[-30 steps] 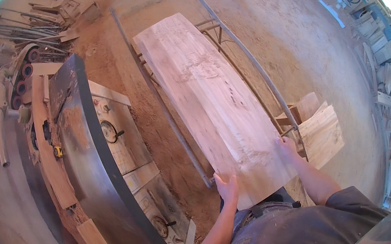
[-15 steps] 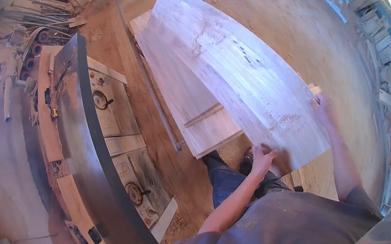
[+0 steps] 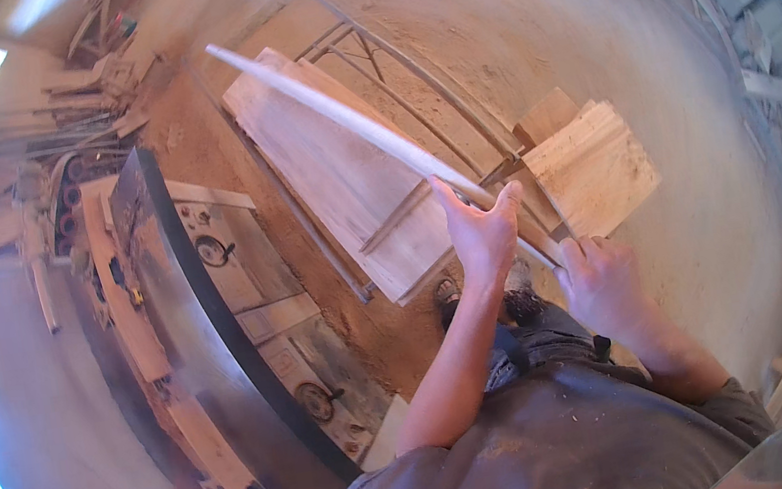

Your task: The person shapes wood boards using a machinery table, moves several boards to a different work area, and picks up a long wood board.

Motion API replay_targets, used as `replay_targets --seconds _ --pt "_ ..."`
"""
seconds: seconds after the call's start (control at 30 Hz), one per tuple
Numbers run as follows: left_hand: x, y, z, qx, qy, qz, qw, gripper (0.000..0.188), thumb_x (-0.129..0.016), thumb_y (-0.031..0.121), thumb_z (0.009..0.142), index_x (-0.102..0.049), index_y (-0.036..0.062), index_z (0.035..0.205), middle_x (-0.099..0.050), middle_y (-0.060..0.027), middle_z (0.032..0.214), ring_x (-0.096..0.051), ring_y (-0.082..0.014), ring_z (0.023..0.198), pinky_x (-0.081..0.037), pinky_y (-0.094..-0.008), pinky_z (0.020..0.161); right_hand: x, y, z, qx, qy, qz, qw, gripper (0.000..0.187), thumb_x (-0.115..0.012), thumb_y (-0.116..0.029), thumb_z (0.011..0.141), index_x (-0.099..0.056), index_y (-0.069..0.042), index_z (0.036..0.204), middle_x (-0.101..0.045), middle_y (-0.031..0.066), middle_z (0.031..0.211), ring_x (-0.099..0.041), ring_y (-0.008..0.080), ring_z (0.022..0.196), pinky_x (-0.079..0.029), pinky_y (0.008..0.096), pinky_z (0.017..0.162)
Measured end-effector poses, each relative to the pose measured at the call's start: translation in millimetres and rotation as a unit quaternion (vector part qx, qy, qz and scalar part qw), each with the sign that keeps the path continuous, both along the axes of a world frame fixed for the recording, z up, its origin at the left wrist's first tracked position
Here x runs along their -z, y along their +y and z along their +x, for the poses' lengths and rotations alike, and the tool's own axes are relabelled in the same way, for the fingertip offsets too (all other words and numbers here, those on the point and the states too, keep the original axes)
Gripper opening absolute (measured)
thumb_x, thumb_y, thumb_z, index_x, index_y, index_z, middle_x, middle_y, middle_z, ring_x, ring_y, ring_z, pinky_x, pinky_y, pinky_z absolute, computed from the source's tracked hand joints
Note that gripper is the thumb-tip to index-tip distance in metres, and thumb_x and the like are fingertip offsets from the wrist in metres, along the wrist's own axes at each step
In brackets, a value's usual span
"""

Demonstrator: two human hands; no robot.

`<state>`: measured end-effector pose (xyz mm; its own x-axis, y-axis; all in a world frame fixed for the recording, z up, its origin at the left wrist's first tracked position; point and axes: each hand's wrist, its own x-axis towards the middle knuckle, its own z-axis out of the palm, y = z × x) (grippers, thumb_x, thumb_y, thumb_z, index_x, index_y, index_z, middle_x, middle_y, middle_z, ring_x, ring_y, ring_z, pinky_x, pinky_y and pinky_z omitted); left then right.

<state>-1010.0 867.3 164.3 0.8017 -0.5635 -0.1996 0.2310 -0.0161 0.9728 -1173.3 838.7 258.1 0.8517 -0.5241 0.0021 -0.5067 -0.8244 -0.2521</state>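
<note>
A long wooden board [image 3: 347,119] is turned up on its edge, so only a thin pale strip of it faces me. My left hand [image 3: 483,236] grips it near its close end, thumb apart from the fingers. Closer to me, my right hand [image 3: 604,281] is curled round the end of the same board. Below and left of it, wide planks [image 3: 331,178] lie on a metal-pipe rack [image 3: 433,86]. To the right, shorter light-coloured boards [image 3: 591,164] are stacked.
On my left stands a woodworking machine with a long dark metal bed [image 3: 223,340], wooden fence strips [image 3: 129,304] and handwheels [image 3: 212,251] on its side. Scrap wood [image 3: 91,97] is heaped at the far left. Wooden pieces [image 3: 765,37] line the right side. Sawdust covers the floor.
The board has tipped from lying face up to standing on edge, uncovering the rack and the right-hand stack. My left hand has moved up and forward; my right hand has come down and inward.
</note>
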Motion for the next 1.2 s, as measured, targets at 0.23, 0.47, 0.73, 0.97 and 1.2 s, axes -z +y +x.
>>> replay_targets --seconds 0.23,0.47,0.73,0.97,1.2 --pt "8.5 59.6 48.0 -0.069 0.151 0.033 0.986 0.088 -0.050 -0.013 0.065 -0.019 -0.0106 0.147 -0.041 -0.0307 0.133 -0.045 -0.0386 0.126 -0.046 -0.0423 0.107 49.0 53.8 42.5 -0.116 0.050 0.065 0.990 0.022 -0.063 -0.023 0.087 -0.060 -0.002 0.094 -0.062 0.0142 0.089 -0.063 0.0292 0.080 -0.052 0.0421 0.070" --pt "205.1 210.4 136.1 -0.100 0.289 0.038 0.951 0.053 -0.043 -0.019 0.081 -0.043 -0.0082 0.132 -0.060 -0.0205 0.119 -0.061 -0.0226 0.100 -0.054 -0.0330 0.077 202.4 0.3 96.6 0.100 -0.002 0.153 0.983 0.045 -0.066 -0.029 0.088 -0.059 -0.001 0.122 -0.064 0.0192 0.112 -0.056 0.0394 0.114 -0.045 0.0476 0.100" --pt "251.5 197.5 168.1 -0.130 0.221 0.094 0.962 0.080 -0.060 -0.005 0.088 -0.016 -0.0063 0.154 -0.028 -0.0218 0.159 -0.035 -0.0288 0.142 -0.024 -0.0394 0.118 277.3 -52.2 117.4 0.295 0.090 0.253 0.917 0.057 -0.064 -0.043 0.089 -0.057 -0.013 0.136 -0.068 0.0199 0.118 -0.064 0.0367 0.110 -0.050 0.0451 0.094" --pt "224.8 191.0 156.6 -0.137 0.209 0.118 0.961 0.068 -0.046 -0.015 0.084 -0.031 -0.0059 0.150 -0.045 -0.0190 0.146 -0.050 -0.0279 0.128 -0.042 -0.0372 0.107 297.7 1.7 82.7 0.354 0.014 0.283 0.891 0.049 -0.063 -0.044 0.088 -0.064 -0.017 0.128 -0.071 0.0164 0.110 -0.067 0.0340 0.106 -0.052 0.0440 0.089" --pt "238.6 186.4 171.8 -0.140 0.281 0.114 0.943 0.048 -0.054 -0.005 0.091 -0.049 -0.0062 0.138 -0.057 -0.0168 0.132 -0.058 -0.0281 0.114 -0.050 -0.0399 0.095 280.8 -23.1 83.7 0.331 0.048 0.350 0.875 0.049 -0.066 -0.035 0.086 -0.062 -0.013 0.130 -0.068 0.0169 0.117 -0.065 0.0324 0.110 -0.051 0.0414 0.092"
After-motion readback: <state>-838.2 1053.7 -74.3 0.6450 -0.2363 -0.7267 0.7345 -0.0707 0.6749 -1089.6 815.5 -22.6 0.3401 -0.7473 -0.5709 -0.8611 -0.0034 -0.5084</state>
